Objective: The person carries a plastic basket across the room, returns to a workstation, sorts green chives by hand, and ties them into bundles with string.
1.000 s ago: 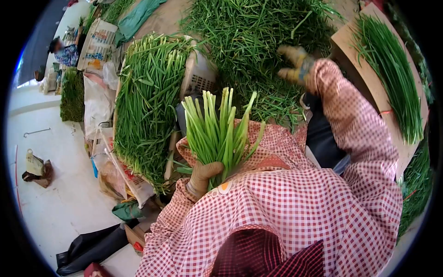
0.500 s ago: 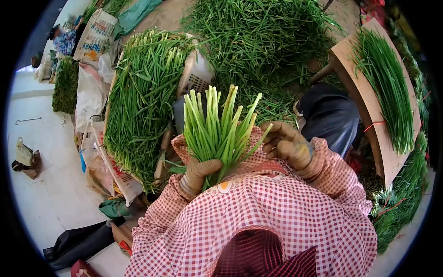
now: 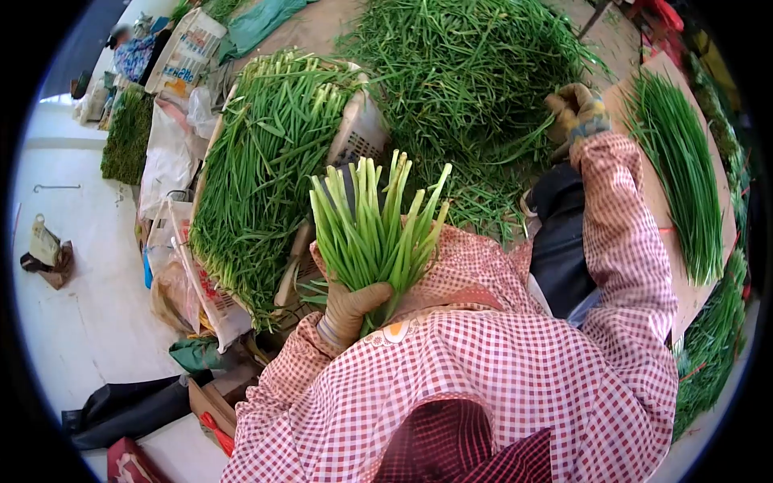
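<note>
My gloved left hand (image 3: 354, 311) was wrapped around the bunch of green stalks (image 3: 378, 229), thumb across its front, and held it before my checked smock (image 3: 483, 362) with the pale ends pointing away from me. My right hand (image 3: 578, 119) was out at the edge of the loose green heap (image 3: 471, 72), fingers curled inward; I cannot tell whether they pinched anything. More stalks (image 3: 270, 161) filled the crate (image 3: 354, 125) to my left, and long green blades (image 3: 684, 181) lay on the board (image 3: 688, 299) to my right.
</note>
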`<state>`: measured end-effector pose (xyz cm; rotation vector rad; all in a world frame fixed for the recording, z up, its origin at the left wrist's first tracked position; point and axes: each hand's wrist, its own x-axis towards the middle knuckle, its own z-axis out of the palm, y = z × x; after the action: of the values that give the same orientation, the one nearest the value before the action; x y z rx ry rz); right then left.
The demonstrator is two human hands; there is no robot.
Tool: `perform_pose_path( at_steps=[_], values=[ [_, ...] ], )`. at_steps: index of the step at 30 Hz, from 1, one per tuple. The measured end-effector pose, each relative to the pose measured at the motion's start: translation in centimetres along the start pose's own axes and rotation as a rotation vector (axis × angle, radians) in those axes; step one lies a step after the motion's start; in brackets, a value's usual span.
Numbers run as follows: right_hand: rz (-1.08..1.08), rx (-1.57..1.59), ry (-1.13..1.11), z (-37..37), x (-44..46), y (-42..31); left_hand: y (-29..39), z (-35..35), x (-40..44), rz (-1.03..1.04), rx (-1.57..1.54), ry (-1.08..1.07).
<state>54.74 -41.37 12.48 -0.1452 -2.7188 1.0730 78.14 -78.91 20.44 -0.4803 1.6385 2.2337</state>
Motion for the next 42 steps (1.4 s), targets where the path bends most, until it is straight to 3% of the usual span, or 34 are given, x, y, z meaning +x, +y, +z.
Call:
perform_pose_path(
  at_steps=[1, 2, 4, 6, 7, 9, 11, 13, 14, 16, 20, 23, 27, 30, 32, 35, 38, 42],
  values=[
    [-0.154, -0.224, 0.056, -1.1, -2.0, -3.5, 0.1, 0.0, 0.0, 0.009, -0.008, 0.009],
    [-0.224, -0.047, -0.052, 0.0, -3.3, -3.4, 0.0, 0.1, 0.0, 0.028, -0.005, 0.034],
    [0.110, 0.540, -0.572, -0.4, -8.7, -10.0, 0.2, 0.7, 0.4, 0.049, -0.011, 0.054],
    [0.242, 0.889, -0.735, 4.0, -13.7, -11.0, 0.6, 1.5, 0.7, 0.109, 0.002, 0.057],
    [0.301, 1.314, -0.669, 4.4, -16.2, -13.3, 0.5, 1.8, 0.6, 0.102, 0.005, 0.056],
    [0.335, 1.668, -0.609, 8.9, -17.8, -13.3, 0.4, 2.2, 0.6, 0.100, 0.152, 0.123],
    [0.291, 1.837, -0.535, 8.2, -17.9, -15.6, 0.6, 2.0, 0.6, 0.100, 0.245, 0.097],
    [0.353, 1.467, -0.481, 5.1, -17.7, -17.5, 1.0, 2.0, 0.6, 0.073, 0.286, 0.054],
    [0.369, 1.471, -0.542, 4.6, -17.5, -17.3, 1.5, 2.0, 0.7, 0.079, 0.290, 0.052],
    [0.379, 1.557, -0.622, 4.0, -17.6, -17.1, 2.4, 1.7, 1.1, -0.072, 0.175, -0.114],
    [0.382, 1.672, -0.586, 4.4, -18.3, -16.2, 3.6, 0.1, 2.5, -0.107, 0.152, -0.362],
    [0.441, 1.837, -0.605, 3.9, -17.8, -15.3, 4.2, 0.0, 2.8, -0.162, 0.213, -0.409],
    [0.346, 2.024, -0.669, 3.5, -17.2, -14.4, 4.6, 0.6, 3.9, -0.208, 0.234, -0.492],
    [0.181, 1.924, -0.702, 2.8, -16.7, -14.3, 5.1, 1.3, 4.6, -0.237, 0.246, -0.529],
    [0.244, 1.786, -0.665, 2.0, -16.6, -14.7, 5.1, 1.6, 5.2, -0.175, 0.371, -0.601],
    [0.034, 1.684, -0.572, 2.9, -16.1, -14.0, 4.6, 3.1, 5.4, -0.182, 0.278, -0.597],
    [0.122, 2.022, -0.596, 4.1, -15.6, -13.4, 3.2, 3.8, 5.3, -0.302, 0.202, -0.635],
    [0.196, 2.070, -0.726, 3.3, -15.3, -13.1, 2.0, 4.8, 5.3, -0.328, 0.181, -0.709]
  ],
)
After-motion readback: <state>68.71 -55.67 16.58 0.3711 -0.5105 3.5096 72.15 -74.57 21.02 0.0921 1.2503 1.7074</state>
